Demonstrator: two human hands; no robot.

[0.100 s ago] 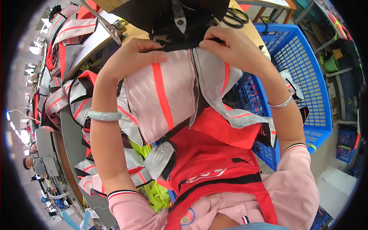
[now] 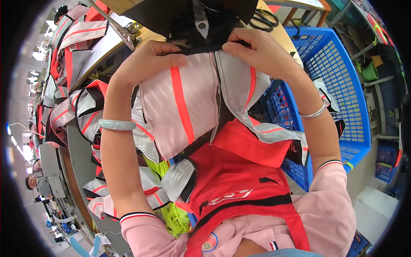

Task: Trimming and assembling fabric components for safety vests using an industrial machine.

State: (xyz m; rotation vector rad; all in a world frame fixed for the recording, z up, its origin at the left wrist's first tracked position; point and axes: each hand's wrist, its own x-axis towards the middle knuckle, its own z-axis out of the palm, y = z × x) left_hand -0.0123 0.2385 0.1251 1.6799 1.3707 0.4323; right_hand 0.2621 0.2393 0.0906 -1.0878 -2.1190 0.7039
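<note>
A light-grey fabric piece with neon orange-red stripes (image 2: 199,98) spreads from the dark machine head (image 2: 200,23) down over my lap. My left hand (image 2: 156,62) pinches its upper edge on the left, thumb on top and fingers beneath. At the upper right, my right hand (image 2: 254,49) grips the same edge between thumb and curled fingers. Between the hands a dark seam edge runs under the machine, where shadow hides the detail. A red panel (image 2: 252,143) hangs from the piece over my red apron (image 2: 239,184).
A blue plastic basket (image 2: 338,64) stands at the right with striped pieces in it. Black scissors (image 2: 264,20) lie on the table beside the machine. More striped grey pieces (image 2: 87,111) heap up at the left. Neon yellow fabric (image 2: 173,218) lies below them.
Both hands have shifted very slightly upward toward the machine, carrying the fabric's top edge along. Their hold is the same.
</note>
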